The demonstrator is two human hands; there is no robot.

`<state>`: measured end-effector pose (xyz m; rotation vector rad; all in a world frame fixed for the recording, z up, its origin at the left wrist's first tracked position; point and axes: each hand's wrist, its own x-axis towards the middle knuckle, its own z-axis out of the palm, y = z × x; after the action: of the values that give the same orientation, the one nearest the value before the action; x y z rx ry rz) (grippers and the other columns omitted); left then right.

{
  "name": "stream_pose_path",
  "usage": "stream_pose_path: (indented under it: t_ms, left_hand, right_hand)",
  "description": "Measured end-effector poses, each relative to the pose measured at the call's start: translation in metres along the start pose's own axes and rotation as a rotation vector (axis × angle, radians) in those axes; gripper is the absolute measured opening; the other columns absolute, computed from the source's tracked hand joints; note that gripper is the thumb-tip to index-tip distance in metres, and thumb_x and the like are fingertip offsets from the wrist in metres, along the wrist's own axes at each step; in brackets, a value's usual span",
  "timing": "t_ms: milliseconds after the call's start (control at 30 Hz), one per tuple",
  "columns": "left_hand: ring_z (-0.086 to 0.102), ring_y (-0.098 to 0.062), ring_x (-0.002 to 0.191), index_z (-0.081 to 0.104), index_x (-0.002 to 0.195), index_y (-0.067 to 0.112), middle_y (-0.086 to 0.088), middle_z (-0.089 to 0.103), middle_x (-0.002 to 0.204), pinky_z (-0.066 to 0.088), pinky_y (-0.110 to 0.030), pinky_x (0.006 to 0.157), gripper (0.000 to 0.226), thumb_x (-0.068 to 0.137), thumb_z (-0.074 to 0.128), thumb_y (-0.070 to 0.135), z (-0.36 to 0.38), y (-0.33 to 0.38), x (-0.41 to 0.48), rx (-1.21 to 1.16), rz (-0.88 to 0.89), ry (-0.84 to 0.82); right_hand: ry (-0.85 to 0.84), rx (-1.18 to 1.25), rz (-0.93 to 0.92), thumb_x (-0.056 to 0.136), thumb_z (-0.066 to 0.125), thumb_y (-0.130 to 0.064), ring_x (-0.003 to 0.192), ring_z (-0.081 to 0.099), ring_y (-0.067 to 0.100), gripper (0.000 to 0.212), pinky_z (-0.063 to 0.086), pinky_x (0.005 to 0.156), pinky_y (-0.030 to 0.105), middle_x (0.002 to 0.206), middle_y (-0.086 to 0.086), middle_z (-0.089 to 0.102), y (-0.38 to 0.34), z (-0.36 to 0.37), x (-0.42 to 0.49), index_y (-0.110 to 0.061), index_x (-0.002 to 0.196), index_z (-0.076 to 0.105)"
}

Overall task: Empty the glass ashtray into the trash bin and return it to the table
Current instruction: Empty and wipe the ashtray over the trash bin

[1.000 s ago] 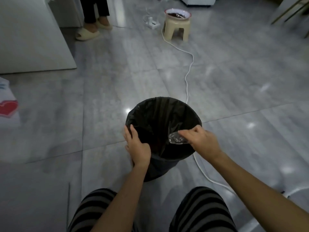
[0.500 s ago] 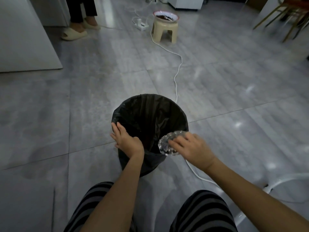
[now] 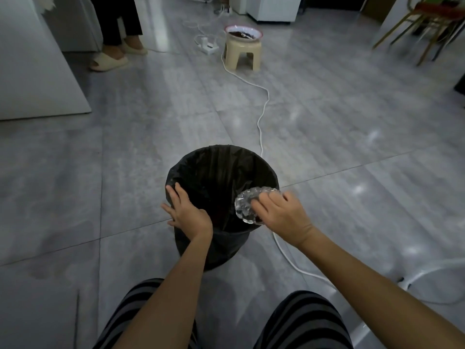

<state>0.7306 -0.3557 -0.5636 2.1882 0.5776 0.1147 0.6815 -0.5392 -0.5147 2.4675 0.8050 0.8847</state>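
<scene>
Two hands: both yours, both working at the trash bin [image 3: 221,187] that stands on the floor just past your striped knees [image 3: 302,321].
Left hand [image 3: 187,212]: you lay it flat over the near left rim, fingers spread and clasping nothing; I judge it is there to steady the bin and pin the black liner [image 3: 214,167] so it does not slip.
Right hand [image 3: 281,214]: your grip is closed on the glass ashtray [image 3: 247,204], fingers wrapped over its far edge.
Ashtray position: tipped on its side over the near right rim, the hollow turned toward the bin's mouth, so whatever falls should land inside. Whether it is already empty I cannot tell; the bin's inside is too dark.
Task stage: as I judge it, the dumping; the return to the table is not yet done, and no table shows in view.
In the way: a white cable [image 3: 261,127] runs along the floor right beside the bin and loops near your right leg; mind it when you rise.
Farther off: a beige stool [image 3: 242,52] carrying a bowl [image 3: 243,31], a power strip [image 3: 208,45] beside it.
Farthest: another person's feet in slippers [image 3: 110,62] at upper left, chairs [image 3: 425,28] at upper right, all well apart from you.
</scene>
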Motion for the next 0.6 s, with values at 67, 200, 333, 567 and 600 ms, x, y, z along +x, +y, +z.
stream_pose_path:
  t_ms: [67,200,333,567,600]
  left_hand:
    - [0.000,-0.040,0.146,0.015,0.151,0.018,0.000,0.004,0.162,0.013,-0.064,0.113,0.086,0.081,0.049,-0.019,0.000,0.001,-0.001,0.018,-0.009,-0.005]
    - [0.000,-0.041,0.146,0.008,0.152,0.017,0.001,0.003,0.162,0.013,-0.065,0.112,0.090,0.081,0.050,-0.019,0.000,-0.001,-0.001,0.065,0.016,-0.030]
    - [0.003,-0.043,0.145,0.006,0.152,0.016,0.002,0.002,0.162,0.019,-0.068,0.110,0.087,0.083,0.050,-0.013,-0.001,-0.004,0.004,0.147,-0.003,-0.028]
    - [-0.001,-0.043,0.145,0.006,0.151,0.019,0.004,-0.002,0.162,0.015,-0.072,0.108,0.082,0.088,0.052,-0.005,0.003,0.000,-0.002,0.271,0.048,-0.090]
    - [-0.002,-0.043,0.145,0.005,0.151,0.019,0.004,-0.003,0.162,0.015,-0.072,0.108,0.082,0.088,0.052,-0.002,0.002,0.001,0.000,0.288,0.042,-0.102]
  right_hand:
    - [-0.002,-0.016,-0.003,0.085,0.060,-0.007,0.055,0.045,0.018,0.014,0.035,0.051,0.029,0.067,0.000,0.054,-0.006,0.000,-0.006,-0.017,0.075,0.063]
    - [0.006,0.010,-0.163,0.084,0.058,-0.003,0.056,0.050,0.017,0.019,0.041,0.051,0.029,0.068,0.000,0.057,0.002,0.000,-0.006,-0.018,0.072,0.059]
    - [0.056,-0.037,0.057,0.083,0.063,-0.003,0.054,0.048,0.020,0.019,0.036,0.051,0.030,0.064,0.001,0.054,0.009,0.001,0.008,-0.018,0.070,0.061]
    - [0.027,-0.013,-0.105,0.083,0.059,-0.002,0.055,0.048,0.017,0.020,0.040,0.051,0.029,0.066,-0.001,0.056,0.001,0.002,-0.008,-0.018,0.070,0.059]
    - [0.054,-0.018,-0.056,0.084,0.058,-0.002,0.054,0.048,0.017,0.022,0.040,0.050,0.029,0.064,-0.001,0.055,0.002,0.002,-0.005,-0.019,0.070,0.060]
